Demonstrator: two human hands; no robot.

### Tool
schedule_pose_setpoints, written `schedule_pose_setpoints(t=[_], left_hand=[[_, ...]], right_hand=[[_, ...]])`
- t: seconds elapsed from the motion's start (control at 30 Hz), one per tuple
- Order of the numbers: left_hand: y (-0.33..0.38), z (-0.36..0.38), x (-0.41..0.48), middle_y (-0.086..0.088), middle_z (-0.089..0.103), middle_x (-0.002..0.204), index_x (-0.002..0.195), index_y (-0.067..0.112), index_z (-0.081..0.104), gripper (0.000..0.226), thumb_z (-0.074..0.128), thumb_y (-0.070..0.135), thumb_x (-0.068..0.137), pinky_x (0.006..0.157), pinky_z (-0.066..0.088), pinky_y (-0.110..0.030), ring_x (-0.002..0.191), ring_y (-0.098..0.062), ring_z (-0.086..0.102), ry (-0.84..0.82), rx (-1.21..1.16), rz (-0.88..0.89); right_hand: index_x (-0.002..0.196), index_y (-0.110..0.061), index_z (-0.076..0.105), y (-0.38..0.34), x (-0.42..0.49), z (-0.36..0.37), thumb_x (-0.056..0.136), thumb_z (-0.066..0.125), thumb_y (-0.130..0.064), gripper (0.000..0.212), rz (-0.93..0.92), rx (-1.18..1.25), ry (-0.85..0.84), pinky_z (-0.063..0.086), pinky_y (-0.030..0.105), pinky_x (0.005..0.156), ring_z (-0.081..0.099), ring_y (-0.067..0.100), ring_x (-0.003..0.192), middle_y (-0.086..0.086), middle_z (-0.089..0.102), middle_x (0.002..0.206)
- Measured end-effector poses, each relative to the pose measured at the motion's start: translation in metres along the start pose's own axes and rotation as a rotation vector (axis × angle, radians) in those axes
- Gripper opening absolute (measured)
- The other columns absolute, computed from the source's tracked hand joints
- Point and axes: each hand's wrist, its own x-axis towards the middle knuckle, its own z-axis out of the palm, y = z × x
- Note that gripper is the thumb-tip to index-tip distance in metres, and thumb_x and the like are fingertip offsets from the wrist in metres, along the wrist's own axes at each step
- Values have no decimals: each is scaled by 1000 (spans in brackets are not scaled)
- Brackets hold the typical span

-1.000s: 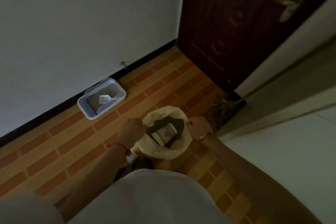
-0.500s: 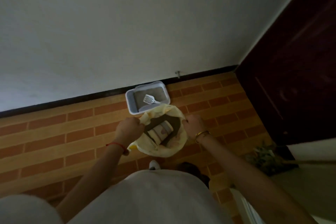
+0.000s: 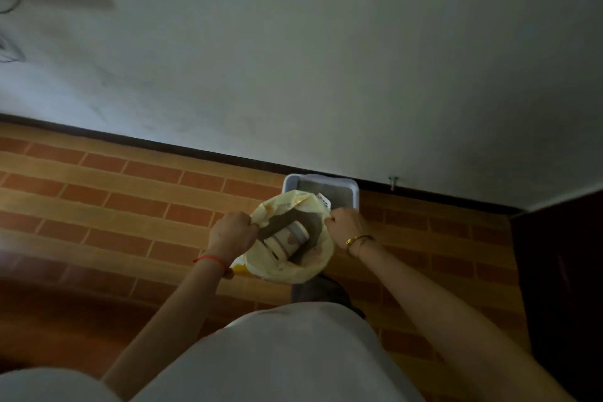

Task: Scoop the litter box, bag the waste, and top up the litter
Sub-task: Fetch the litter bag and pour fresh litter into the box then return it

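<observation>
Hands: left hand (image 3: 232,232), right hand (image 3: 346,225) grip yellow bag (image 3: 293,271) rim.
Change: carried up to litter box (image 3: 321,178); scooping likely next.

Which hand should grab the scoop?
Probably the right hand: its grip on the bag rim is just beside the scoop in the litter box; the left hand is across the bag.

Hands: 2, left hand (image 3: 232,233), right hand (image 3: 345,226), frame centre | yellow bag (image 3: 295,271): 1 | cup (image 3: 287,238) inside it: 1 | litter box (image 3: 288,184), above centre: 1 | wrist bands: 2, red string (image 3: 210,259), gold bracelet (image 3: 357,240) | dark door (image 3: 561,287), right edge: 1
</observation>
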Motion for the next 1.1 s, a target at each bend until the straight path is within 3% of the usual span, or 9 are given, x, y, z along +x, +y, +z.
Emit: schedule_pose_setpoints(t=[0.1,0.2,0.3,0.4,0.57,0.7,0.9,1.03,1.1], left_hand=[[-1,-11,28,-11,63,84,90,3,65,31,47,27,94,63,44,-31,81,-31,63,10,-43,-81],[0,-25,56,-7,58,77,81,7,61,30,46,29,96,58,42,-27,71,-25,59,41,-103,-147],[2,-38,84,-6,59,73,77,8,59,31,46,29,96,52,42,-27,66,-22,57,67,-159,-203],[0,-48,111,-9,62,75,78,7,62,33,45,30,95,57,52,-32,68,-26,62,90,-205,-251],[-13,-59,157,-1,53,62,68,11,56,35,44,28,96,44,31,-24,53,-16,49,137,-229,-321],[-36,-49,200,-5,58,65,70,11,60,35,45,30,96,49,38,-24,56,-19,53,150,-303,-363],[-80,2,274,-6,57,64,70,9,61,34,47,29,95,51,40,-27,57,-22,53,170,-395,-416],[-109,57,331,-1,50,58,61,15,51,35,48,26,95,45,30,-25,51,-16,46,215,-410,-437],[-123,88,362,1,50,58,63,17,52,34,48,26,96,44,30,-24,51,-14,46,225,-428,-444]], right_hand=[[75,-8,62,-16,49,-16,96,42,-24,33,-59,-62,-91,37,25,61,56,24,76,11,61,80],[75,-6,66,-30,98,-29,96,42,-25,38,-108,-119,-132,41,29,61,58,25,72,14,64,79],[52,-14,44,-45,141,-45,96,42,-23,45,-163,-185,-143,28,25,47,43,19,55,3,45,56],[50,-22,28,-65,175,-56,95,43,-20,48,-232,-221,-141,17,24,43,30,10,47,-3,32,52],[54,-21,24,-95,230,-55,95,44,-18,46,-288,-242,-154,16,24,45,27,11,48,-2,28,54],[54,-18,32,-106,283,-28,95,43,-19,42,-288,-248,-174,24,27,51,40,25,60,4,40,60],[58,-11,42,-105,367,41,94,43,-19,37,-282,-246,-194,23,25,47,42,22,59,5,43,59],[80,-3,62,-89,432,107,93,43,-20,28,-294,-267,-193,32,26,60,48,25,69,10,54,76],[73,-6,58,-76,464,143,93,44,-19,28,-304,-282,-191,32,28,62,48,25,70,9,51,75]])
